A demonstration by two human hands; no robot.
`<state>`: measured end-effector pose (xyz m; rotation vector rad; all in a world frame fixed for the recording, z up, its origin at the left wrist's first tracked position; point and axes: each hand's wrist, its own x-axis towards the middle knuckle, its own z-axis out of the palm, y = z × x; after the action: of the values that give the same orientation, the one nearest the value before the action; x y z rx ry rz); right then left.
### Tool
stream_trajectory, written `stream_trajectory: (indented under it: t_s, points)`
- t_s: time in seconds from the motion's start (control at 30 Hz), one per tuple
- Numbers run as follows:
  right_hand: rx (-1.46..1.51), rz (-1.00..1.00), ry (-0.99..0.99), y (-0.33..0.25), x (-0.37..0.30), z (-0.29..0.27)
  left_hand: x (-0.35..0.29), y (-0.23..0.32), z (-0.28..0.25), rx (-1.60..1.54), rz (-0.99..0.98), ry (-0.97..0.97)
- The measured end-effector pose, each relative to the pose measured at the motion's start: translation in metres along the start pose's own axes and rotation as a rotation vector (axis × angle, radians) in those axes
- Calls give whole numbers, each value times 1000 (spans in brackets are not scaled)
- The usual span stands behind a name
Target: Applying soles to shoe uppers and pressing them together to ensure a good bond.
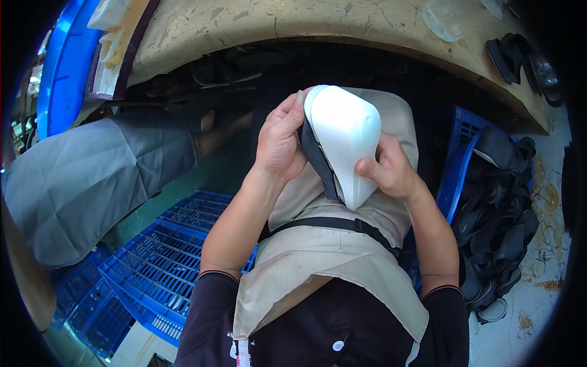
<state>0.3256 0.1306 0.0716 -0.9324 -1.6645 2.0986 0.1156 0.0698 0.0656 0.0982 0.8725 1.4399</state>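
Observation:
A glossy white shoe last [345, 131] is held above my lap, its broad end up and its narrow end pointing toward me. Along its left side lies a black shoe upper [319, 162], partly hidden by the last and my fingers. My left hand [282, 136] is closed at the upper left edge, pinching the black upper against the last. My right hand [391, 166] grips the last from the right, thumb on its near face and the other fingers out of sight behind it.
A worn table [275, 21] curves across the front, bearing a clear plastic container [445, 21] and black shoe pieces [512, 56]. To my right, a blue crate [451, 165] adjoins a heap of black uppers [495, 214]. Blue crates [165, 257] and another person's grey-covered legs [110, 177] are at left.

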Motion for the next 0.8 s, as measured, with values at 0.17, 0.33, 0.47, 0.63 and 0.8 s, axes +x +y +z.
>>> stream_trajectory:
  t_s: [0.17,0.33,0.47,0.63,0.8]
  points:
    - [-13,29,-45,-17,6,-1,1,15,10,51,4,37]
    - [-74,45,-50,-58,12,-1,0,36,29,199,49,132]
    - [-112,28,-68,-85,12,-2,-4,51,40,200,91,56]
    - [-137,82,-95,-102,11,-1,-3,65,44,245,181,-46]
    - [-72,52,-99,-100,16,2,2,74,34,402,289,-150]
